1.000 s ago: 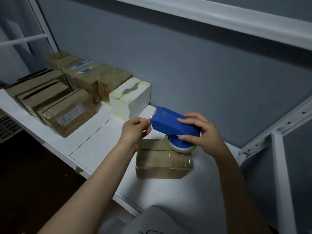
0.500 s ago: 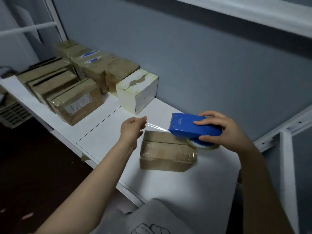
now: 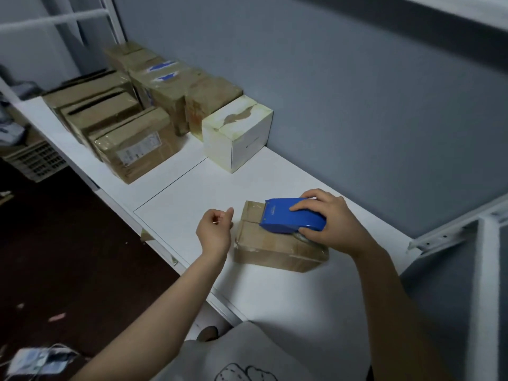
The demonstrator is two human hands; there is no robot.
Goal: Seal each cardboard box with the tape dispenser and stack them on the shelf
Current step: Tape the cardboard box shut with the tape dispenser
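White shelf board [image 3: 192, 188] runs from far left to near right along a grey wall [image 3: 357, 105]. Far left on it is a cluster of brown cartons [image 3: 132, 144], packed side by side; some have blue tape marks on top, one has a printed label. Just right of them, against the wall, is a white box [image 3: 236, 133] with a torn top. A white metal upright [image 3: 489, 284] stands at the right edge. A pale slatted crate [image 3: 35, 160] sits below the shelf at far left, over a dark floor. A grey shirt [image 3: 242, 358] with a drawing fills the near bottom.

The cardboard box [image 3: 269, 248] lies flat on the shelf's near right part, well apart from the white box. It is brown and low, with a flap seam across the top and glossy clear tape on the near side and corners.

The blue tape dispenser [image 3: 288, 215] rests on the box top, front edge pointing left. It and the right hand [image 3: 335, 224] hide the right part of the top. The right hand grips the dispenser, fingers over the top and thumb on its near side; the tape roll [image 3: 302, 237] peeks out underneath.

The left hand [image 3: 214, 232] is just left of the box, fingers curled, thumb and forefinger close together. I cannot tell whether they pinch anything or touch the box.
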